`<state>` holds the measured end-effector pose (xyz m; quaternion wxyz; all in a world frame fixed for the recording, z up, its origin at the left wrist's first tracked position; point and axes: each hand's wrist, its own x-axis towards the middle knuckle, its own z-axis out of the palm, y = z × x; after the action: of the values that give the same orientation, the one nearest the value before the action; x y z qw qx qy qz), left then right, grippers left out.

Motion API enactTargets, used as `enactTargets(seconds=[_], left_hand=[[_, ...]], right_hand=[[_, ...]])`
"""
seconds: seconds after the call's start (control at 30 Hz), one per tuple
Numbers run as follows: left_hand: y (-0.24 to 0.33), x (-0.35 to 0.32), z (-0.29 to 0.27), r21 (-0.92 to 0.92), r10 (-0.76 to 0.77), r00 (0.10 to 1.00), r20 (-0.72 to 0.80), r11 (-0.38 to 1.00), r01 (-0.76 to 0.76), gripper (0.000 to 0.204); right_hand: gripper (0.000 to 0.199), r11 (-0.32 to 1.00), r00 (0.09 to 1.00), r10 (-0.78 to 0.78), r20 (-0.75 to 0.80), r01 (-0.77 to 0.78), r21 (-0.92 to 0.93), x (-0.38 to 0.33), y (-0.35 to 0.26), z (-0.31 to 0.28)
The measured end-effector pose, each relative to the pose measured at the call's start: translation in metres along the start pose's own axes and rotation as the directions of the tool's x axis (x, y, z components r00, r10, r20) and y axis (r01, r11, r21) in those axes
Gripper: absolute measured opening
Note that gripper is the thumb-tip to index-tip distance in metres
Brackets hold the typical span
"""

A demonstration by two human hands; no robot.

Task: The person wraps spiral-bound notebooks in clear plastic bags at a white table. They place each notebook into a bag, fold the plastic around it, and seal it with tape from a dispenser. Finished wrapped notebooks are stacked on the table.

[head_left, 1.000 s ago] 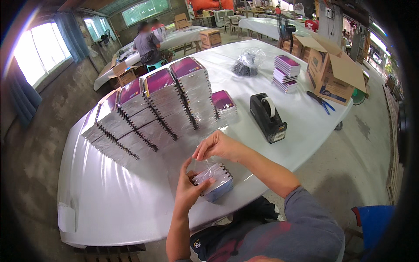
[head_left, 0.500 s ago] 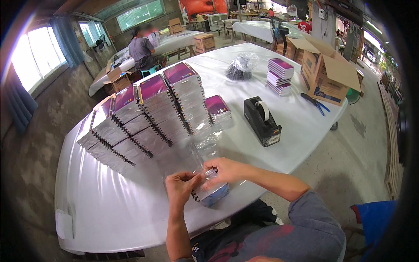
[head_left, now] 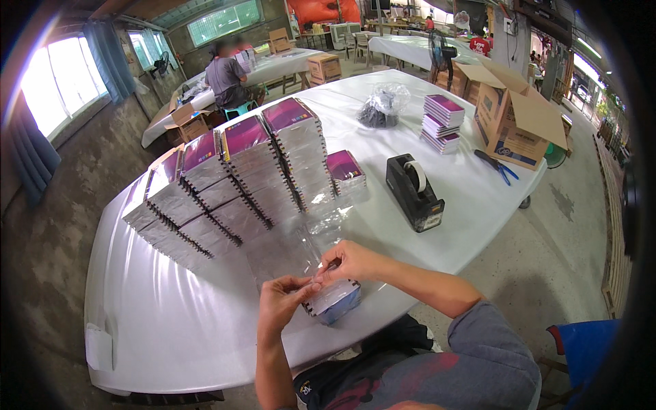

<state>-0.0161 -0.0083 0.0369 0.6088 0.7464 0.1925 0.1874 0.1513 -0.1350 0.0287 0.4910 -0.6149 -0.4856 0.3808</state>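
While both hands meet at lower centre of the frame, a small stack of notebooks (head_left: 333,301) sits at the near edge of the white table (head_left: 171,321), partly wrapped in a clear plastic bag (head_left: 301,239) that stretches up and away from it toward the big stacks. Left hand (head_left: 281,304) is curled, fingers pinched on the bag edge just left of the stack, touching it. Right hand (head_left: 350,262) is also mostly closed, thumb and forefinger pinching the same plastic right above the stack; the two sets of fingertips almost touch. Whether a strip of tape is between them, cannot tell. Just above, centre-left of frame, rows of spiral notebooks (head_left: 232,181) with purple covers lean in tall stacks, fanned out across the table. A short purple-topped stack (head_left: 345,172) stands just right of them. Right of centre, a black tape dispenser (head_left: 413,191) with a white roll stands apart from the hands. Further up, a crumpled clear bag with dark contents (head_left: 383,106), then another small pile of purple notebooks (head_left: 443,121). Upper right, an open cardboard box (head_left: 516,126) with blue scissors (head_left: 500,169) lying near it on the table. Upper left of frame, a seated person (head_left: 225,75) at another table, back turned.
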Motion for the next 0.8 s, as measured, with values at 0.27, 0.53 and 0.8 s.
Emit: enactTargets(seconds=[0.27,0.53,0.8], left_hand=[[0.018,-0.019,0.010,0.165,0.140,0.978,-0.157,0.980,-0.114,0.014],[0.031,-0.035,0.021,0.714,0.436,0.890,-0.134,0.666,-0.218,0.052],[0.055,-0.062,0.030,0.753,0.306,0.950,-0.069,0.641,-0.151,0.092]], right_hand=[[0.020,0.963,0.954,-0.225,-0.200,0.185,-0.197,-0.011,-0.015,0.013],[0.010,0.712,0.930,-0.336,-0.148,0.148,-0.687,-0.028,-0.040,0.021],[0.008,0.404,0.903,-0.430,0.004,0.196,-0.894,-0.033,-0.054,0.027]])
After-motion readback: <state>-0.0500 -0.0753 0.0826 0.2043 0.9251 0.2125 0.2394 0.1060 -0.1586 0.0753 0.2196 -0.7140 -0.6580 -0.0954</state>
